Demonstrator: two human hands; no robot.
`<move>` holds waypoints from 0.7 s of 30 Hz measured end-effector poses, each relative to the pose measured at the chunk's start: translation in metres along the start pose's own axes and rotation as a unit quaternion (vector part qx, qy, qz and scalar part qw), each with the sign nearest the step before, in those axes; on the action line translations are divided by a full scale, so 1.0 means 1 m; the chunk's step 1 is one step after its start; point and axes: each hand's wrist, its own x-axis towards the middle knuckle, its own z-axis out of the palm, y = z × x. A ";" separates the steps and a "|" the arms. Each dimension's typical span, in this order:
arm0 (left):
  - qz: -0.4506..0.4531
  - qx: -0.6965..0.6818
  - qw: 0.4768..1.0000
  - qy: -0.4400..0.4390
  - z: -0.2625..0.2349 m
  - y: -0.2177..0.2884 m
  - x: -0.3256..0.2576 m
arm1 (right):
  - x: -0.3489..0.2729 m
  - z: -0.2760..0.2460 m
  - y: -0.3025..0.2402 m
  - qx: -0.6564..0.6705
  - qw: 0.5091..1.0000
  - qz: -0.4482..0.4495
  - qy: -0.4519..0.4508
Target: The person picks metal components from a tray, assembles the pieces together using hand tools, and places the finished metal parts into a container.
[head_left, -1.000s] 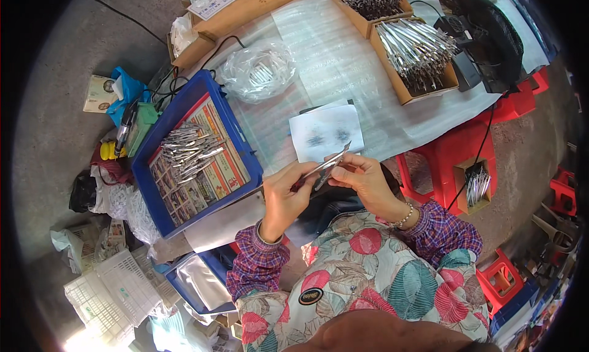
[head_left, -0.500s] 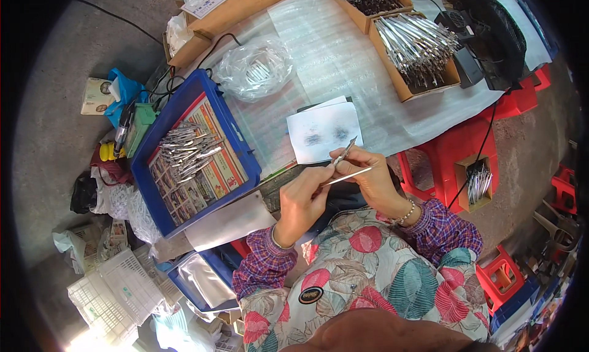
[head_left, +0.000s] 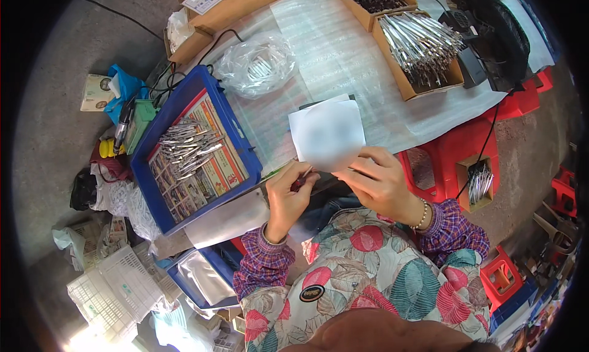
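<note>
My left hand (head_left: 288, 195) is closed round a small dark red piece (head_left: 300, 182) with a thin tip, mostly covered by the fingers; its kind does not show. To its right, my right hand (head_left: 381, 183) has its fingers bent and close together at the lower edge of a white paper sheet (head_left: 305, 128). Whatever those fingers hold, if anything, is hidden. The sheet's middle looks smeared and greyish. It lies on the table over another sheet and a dark flat thing.
Left of my hands, a blue tray (head_left: 253, 162) holds slim metal pieces (head_left: 187, 146) on printed paper. A clear plastic bag (head_left: 236, 70) lies behind. At the far right, a cardboard box (head_left: 411, 94) is full of slender silvery rods. Red stools (head_left: 451, 162) stand right of the table.
My hands have moved apart. The slender metal pieces between my fingers are out of sight, and a dark red piece now shows in my left hand.
</note>
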 end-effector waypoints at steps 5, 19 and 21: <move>0.027 -0.027 0.999 -0.011 0.003 0.001 0.003 | 0.013 0.002 0.006 -0.072 0.996 -0.014 -0.044; 0.011 -0.191 0.981 0.013 -0.006 -0.013 0.016 | 0.011 0.015 0.037 -0.003 0.998 0.066 0.004; -0.063 -0.452 0.889 0.021 -0.017 -0.006 0.027 | 0.012 0.016 0.046 -0.032 0.997 0.067 0.038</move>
